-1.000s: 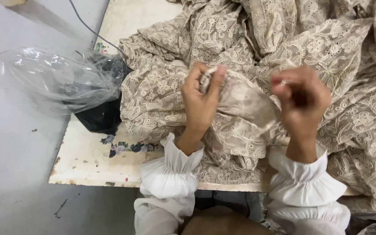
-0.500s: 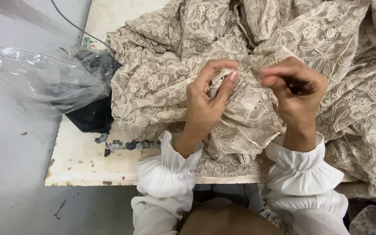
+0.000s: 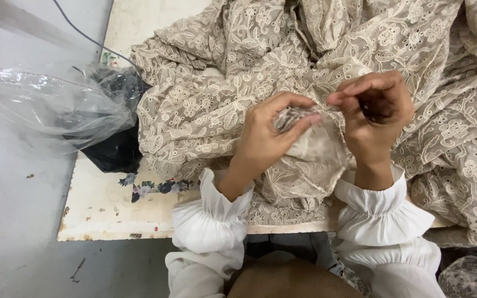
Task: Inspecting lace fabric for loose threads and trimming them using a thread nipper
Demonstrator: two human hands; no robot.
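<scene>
A: Where is the lace (image 3: pixel 205 110) in all this?

B: Heaped over most of the bench (image 3: pixel 106 215), spilling off the right edge. One small bunched part of it is lifted clear of the heap, right in front of the person, over the near edge.

A: And the left hand (image 3: pixel 266 138)?

B: Curled around that bunch. The thumb arches over the top and the fingers (image 3: pixel 305 122) press in from below, so a gathered fold sits pinched between them — narrow, holding cloth.

A: Why hold it up like that?

B: I'd judge it keeps one spot taut and close to the eye, apart from the loose folds beneath.

A: The right hand (image 3: pixel 374 118)?

B: Just beside the left, nearly touching. Its fingers are drawn together at the tips, which meet the same fold from the right. Something dark shows inside the curled palm — too shadowed to tell what it is.

A: So the cloth lies between both sets of fingertips?

B: Yes, bridged from one hand to the other, with the rest hanging down toward the white cuffs (image 3: pixel 211 221).

A: Anything else nearby?

B: A clear plastic bag (image 3: pixel 45 110) hangs off the bench's left side, over a dark bundle (image 3: pixel 114 152). Both are well apart from the hands.
</scene>
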